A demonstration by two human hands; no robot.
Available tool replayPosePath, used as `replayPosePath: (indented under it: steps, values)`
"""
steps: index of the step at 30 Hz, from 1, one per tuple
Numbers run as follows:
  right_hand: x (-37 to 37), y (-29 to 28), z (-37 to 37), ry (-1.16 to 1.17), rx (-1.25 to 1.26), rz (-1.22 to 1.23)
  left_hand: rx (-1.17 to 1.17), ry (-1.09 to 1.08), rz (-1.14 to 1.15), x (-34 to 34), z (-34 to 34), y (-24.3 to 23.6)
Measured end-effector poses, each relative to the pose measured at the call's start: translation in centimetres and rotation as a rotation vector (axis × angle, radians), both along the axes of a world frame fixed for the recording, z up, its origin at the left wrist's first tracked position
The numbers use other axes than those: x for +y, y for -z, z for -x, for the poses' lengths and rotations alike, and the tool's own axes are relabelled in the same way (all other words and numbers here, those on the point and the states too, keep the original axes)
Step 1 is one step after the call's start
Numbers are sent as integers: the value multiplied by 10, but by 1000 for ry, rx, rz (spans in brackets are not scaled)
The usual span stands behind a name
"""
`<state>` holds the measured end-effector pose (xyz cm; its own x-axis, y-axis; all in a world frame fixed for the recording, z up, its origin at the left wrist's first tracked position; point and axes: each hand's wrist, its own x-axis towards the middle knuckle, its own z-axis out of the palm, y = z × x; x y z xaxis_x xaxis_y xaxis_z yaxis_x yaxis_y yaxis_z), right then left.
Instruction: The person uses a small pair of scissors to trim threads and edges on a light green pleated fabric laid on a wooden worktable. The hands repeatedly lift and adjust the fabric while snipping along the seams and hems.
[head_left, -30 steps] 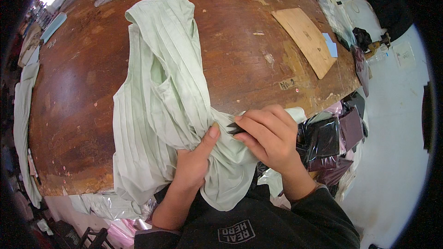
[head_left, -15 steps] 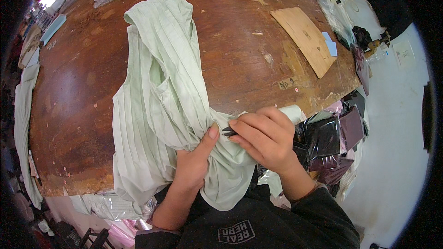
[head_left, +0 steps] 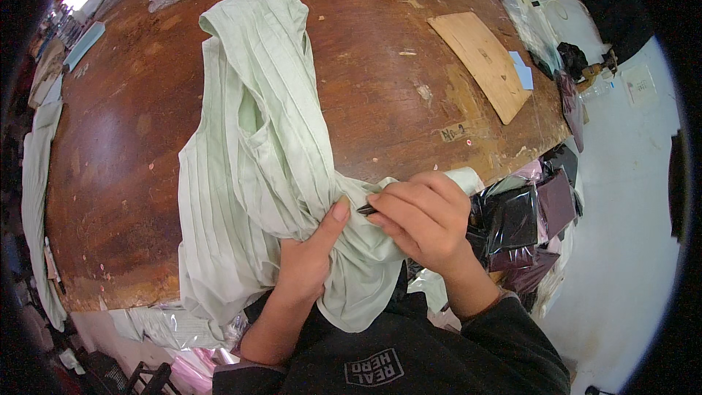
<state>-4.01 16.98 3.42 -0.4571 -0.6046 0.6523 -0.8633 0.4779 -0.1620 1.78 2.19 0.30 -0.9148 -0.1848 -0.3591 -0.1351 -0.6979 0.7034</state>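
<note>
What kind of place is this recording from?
Probably a garment workshop. A pale green pleated garment lies across a worn wooden worktable, a flat brown board sits on it, and dark plastic-bagged items are piled beside the table.

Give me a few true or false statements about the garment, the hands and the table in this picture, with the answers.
1. The pale green garment lies on a wooden table. True.
2. The left hand is flat on the bare table. False: it grips a bunch of the garment near the table's front edge.
3. The right hand pinches a small dark tool against the cloth. True.
4. The garment is neatly folded into a square. False: it is rumpled and stretched out along the table.
5. A thin tan board lies on the table, apart from the garment. True.
6. The right hand is holding the tan board. False: the board lies untouched, far from both hands.
</note>
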Motion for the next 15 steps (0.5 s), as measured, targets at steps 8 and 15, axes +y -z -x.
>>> replayPosePath:
  steps: [8, 15]
  values:
    - [10, -29, -38, 73, -1246, 475, -50, -18, 69, -3, 2, -5]
    - [4, -23, -29, 105, -1665, 508, -32, 16, 109, -2, -1, -6]
